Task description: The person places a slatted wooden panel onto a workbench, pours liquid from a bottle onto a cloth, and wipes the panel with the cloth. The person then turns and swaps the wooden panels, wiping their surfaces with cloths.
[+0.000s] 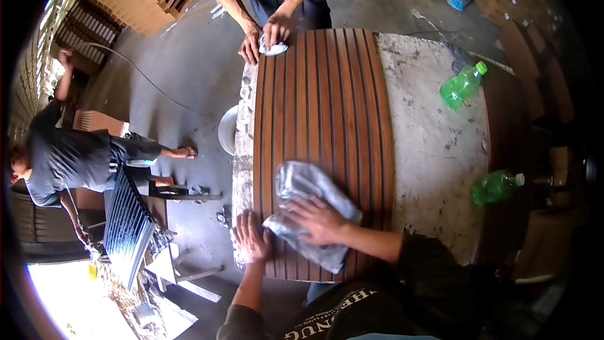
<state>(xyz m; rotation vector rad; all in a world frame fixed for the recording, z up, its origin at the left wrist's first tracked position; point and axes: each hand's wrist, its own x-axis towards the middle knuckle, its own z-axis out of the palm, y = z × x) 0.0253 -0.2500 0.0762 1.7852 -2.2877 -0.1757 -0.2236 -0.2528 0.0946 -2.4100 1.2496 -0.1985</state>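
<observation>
Brown panel (318,119) mid-frame, right hand (316,219) spread flat on grey rag (305,179) at lower centre, left hand (251,240) open on the panel's left edge: hard crosswise rubbing could snag rag on slats (351,113).

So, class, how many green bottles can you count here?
2: the far green bottle is on the pale tabletop; the near green bottle is by its right edge. Others may be hidden.

Stained pale table (434,145) | brown slatted panel (324,107) | two green bottles (460,87), seemingly upright
</observation>
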